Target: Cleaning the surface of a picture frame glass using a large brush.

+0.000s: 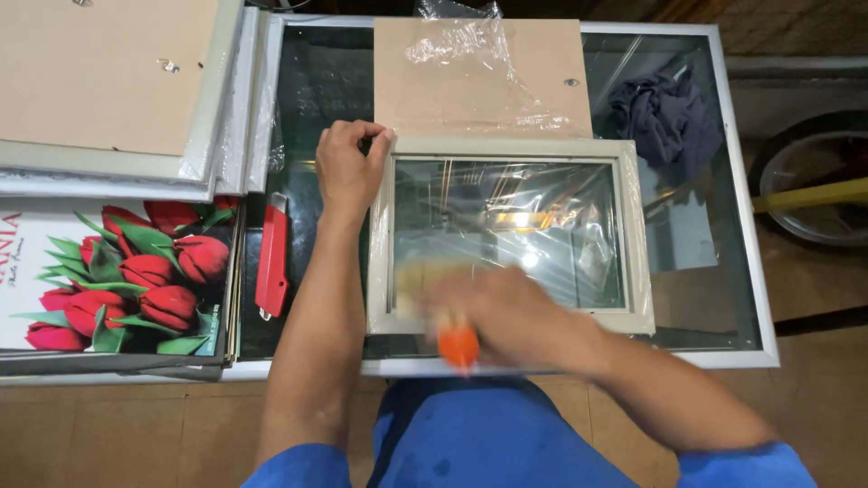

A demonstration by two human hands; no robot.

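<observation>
A pale picture frame (511, 237) with a glass pane, loosely wrapped in clear plastic film, lies flat on the glass-topped table (750, 271), square in front of the person. The left hand (348, 167) presses down on the frame's upper left corner, fingers curled over the edge. The right hand (506, 312), blurred with motion, sits at the frame's lower edge, its fingers closed round an orange-handled tool (458, 346) whose working end cannot be made out.

The frame looks light and stiff, but the pane is likely fragile and the film slippery; the wooden rails at the corners seem the safest hold.

Behind the frame lies a brown backing board (479, 77) under crumpled film. Left of the frame rests a red utility knife (272, 256), and beyond it a rectangular print of red tulips (117, 271) on white, with stacked frames (117, 90) above. Right of the frame sits a dark cloth (667, 113)
</observation>
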